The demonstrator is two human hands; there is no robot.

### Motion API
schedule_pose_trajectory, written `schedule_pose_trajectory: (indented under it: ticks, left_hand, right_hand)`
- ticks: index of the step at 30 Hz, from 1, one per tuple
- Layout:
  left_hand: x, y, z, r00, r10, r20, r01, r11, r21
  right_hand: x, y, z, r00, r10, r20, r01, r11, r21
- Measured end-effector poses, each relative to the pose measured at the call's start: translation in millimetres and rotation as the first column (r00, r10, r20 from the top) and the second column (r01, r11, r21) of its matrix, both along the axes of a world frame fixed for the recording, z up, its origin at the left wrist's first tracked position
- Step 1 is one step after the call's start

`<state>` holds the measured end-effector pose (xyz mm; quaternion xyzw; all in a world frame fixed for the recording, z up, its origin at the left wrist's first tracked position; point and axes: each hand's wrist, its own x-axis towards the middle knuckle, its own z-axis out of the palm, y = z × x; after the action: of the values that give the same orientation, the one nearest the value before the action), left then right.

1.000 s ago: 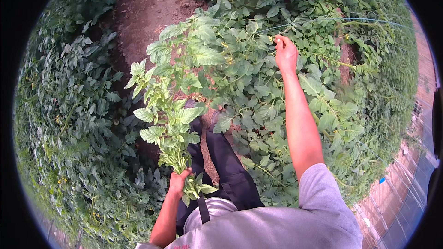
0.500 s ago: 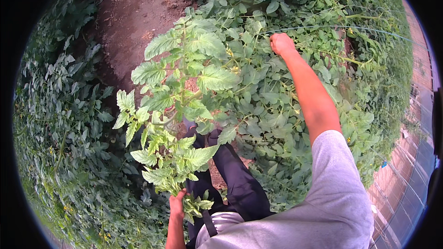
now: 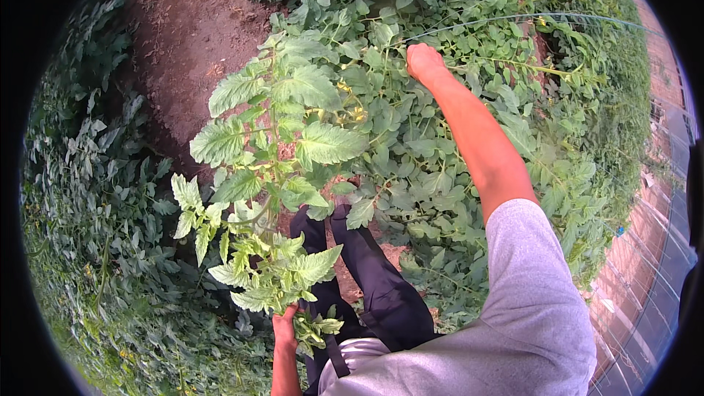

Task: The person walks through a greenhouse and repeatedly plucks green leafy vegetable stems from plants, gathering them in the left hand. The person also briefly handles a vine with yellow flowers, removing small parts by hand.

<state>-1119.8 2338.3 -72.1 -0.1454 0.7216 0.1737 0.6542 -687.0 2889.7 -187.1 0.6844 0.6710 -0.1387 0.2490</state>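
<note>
Low in the view, my left hand [image 3: 286, 328] is closed around the stems of a bunch of cut tomato shoots [image 3: 282, 268], leafy and bright green. Their leaves spread just above the hand. A tall tomato plant top [image 3: 273, 117] rises beyond the bunch and partly overlaps it in view. My right arm reaches far forward, and its hand [image 3: 424, 62] is a closed fist among the tomato foliage. A thin blue-green string [image 3: 513, 18] runs up to the leaves right beside this fist. What the fist holds, if anything, is hidden.
Dense tomato foliage [image 3: 433, 176] fills the right side, with another row of plants [image 3: 125, 227] on the left. A brown soil path [image 3: 198, 44] runs between them at the far left. Past the plants at the right edge lies a paved strip with blue sheeting [image 3: 642, 323].
The view has shifted slightly, so the plants and string sit farther left. My right fist stays beside the string, and my left hand keeps its hold on the shoots.
</note>
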Motion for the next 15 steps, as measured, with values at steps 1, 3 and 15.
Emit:
schedule_pose_trajectory:
  ticks: [1, 3, 15]
  left_hand:
    - [-0.2, -1.2, -1.0, 1.0, 0.003, -0.007, -0.003, 1.0, 0.003]
    - [2.3, -2.5, -2.0, 1.0, 0.013, -0.009, -0.013, 1.0, 0.019]
    - [18.4, 16.0, 12.6, 0.999, 0.034, 0.006, -0.034, 0.999, 0.02]
  right_hand:
    - [1.9, -0.1, -1.1, 1.0, -0.017, -0.015, 0.017, 1.0, 0.011]
    - [6.4, -1.7, -2.9, 0.996, -0.046, -0.074, 0.051, 0.997, 0.056]
    - [-24.2, -41.6, 71.4, 0.832, -0.011, -0.555, 0.479, 0.52, 0.707]
